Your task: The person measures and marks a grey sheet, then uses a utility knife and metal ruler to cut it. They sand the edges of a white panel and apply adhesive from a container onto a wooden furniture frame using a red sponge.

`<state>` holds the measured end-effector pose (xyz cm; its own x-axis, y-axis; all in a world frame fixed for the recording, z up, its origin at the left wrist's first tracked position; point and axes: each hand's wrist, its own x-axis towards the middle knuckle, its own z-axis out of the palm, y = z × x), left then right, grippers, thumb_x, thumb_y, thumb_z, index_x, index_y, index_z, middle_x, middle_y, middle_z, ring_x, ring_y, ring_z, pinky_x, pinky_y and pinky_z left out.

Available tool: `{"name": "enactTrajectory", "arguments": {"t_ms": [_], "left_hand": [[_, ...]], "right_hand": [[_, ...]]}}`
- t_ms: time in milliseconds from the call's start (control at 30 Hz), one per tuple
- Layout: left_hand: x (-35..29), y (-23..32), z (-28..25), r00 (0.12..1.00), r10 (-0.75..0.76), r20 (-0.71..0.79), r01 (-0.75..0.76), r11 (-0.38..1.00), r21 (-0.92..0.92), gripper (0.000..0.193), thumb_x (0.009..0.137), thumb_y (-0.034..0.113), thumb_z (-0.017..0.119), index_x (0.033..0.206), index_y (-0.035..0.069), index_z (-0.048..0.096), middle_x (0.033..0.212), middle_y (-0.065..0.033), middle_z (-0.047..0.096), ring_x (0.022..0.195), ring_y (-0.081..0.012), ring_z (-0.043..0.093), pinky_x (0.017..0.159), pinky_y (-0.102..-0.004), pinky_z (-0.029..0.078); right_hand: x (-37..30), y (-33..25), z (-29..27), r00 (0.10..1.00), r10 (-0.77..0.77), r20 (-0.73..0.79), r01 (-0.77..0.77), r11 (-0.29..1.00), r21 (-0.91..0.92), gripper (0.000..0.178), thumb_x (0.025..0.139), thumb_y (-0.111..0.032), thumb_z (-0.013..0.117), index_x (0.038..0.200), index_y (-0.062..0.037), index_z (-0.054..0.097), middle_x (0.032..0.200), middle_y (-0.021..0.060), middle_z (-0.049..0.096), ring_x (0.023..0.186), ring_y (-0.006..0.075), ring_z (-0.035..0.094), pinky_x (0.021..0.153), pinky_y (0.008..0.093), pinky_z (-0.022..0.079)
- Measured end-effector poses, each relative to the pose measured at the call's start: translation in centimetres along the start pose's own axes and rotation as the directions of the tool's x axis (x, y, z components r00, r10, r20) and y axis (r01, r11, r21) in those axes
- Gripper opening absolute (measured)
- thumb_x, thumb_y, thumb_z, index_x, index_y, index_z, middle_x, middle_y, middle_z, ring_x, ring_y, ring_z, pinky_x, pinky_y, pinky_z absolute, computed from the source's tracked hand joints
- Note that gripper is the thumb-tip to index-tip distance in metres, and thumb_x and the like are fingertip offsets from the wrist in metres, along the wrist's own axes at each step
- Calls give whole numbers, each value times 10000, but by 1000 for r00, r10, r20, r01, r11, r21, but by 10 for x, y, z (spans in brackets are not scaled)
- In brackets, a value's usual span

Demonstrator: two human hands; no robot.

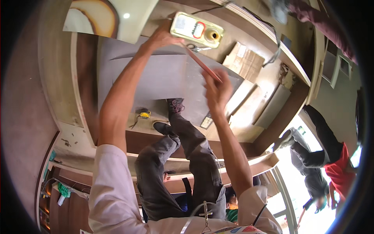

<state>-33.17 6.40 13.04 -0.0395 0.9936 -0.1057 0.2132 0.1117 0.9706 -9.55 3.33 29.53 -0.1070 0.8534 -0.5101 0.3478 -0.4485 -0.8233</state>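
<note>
My left hand [163, 38] reaches forward and is closed at the left end of a rectangular metal tin [186, 28]. The tin has a yellowish rim, a red-edged label and a round opening with something amber inside. My right hand [218, 89] grips a reddish-brown flat stick [200, 64], somewhat blurred. Its far end slants up to the tin's near edge, close to my left fingers. Scissors [196, 48] lie partly hidden by the tin. Below my hands lie grey sheets [152, 76].
A yellow tape measure [145, 113] sits near my shoes. Cardboard [243, 61] and panel offcuts [272, 107] lie to the right. A glossy patterned panel [132, 17] stands at far left. A black cable [277, 46] runs along the far edge. Other people [341, 171] are at the right.
</note>
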Motion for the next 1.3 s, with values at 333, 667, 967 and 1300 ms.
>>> {"name": "enactTrajectory", "arguments": {"t_ms": [333,667,967,1300], "left_hand": [[10,120,89,975,45,-218,48,914,403,901,537,364,884,1230,-46,481,1196,-279,521,1140,-434,485,1019,-493,395],[-154,429,27,952,-255,-171,248,967,-62,905,578,270,898,1269,-26,393,1172,-182,508,1130,-295,514,988,-423,418],[-238,609,-118,945,-75,-317,98,994,57,996,581,210,919,1346,-10,320,1186,-131,509,1088,-270,537,993,-383,420],[-216,567,-352,922,101,-375,-106,994,6,893,632,217,885,1345,-16,399,1213,-151,597,1172,-227,556,987,-384,438]], "right_hand": [[-125,69,-174,886,287,-365,-314,949,-17,280,906,-301,701,1006,-63,595,665,-33,508,522,42,447,452,214,343],[-131,65,-105,811,571,-123,-254,534,806,386,941,-372,632,1205,-137,480,911,23,610,694,115,546,631,284,512],[-185,-112,38,875,451,176,-429,553,714,338,934,-370,644,1143,-133,524,858,3,597,657,95,523,589,270,476],[-118,-294,235,996,72,48,-86,850,520,294,927,-368,657,1075,-128,573,798,-20,581,615,73,499,541,255,436]]}}
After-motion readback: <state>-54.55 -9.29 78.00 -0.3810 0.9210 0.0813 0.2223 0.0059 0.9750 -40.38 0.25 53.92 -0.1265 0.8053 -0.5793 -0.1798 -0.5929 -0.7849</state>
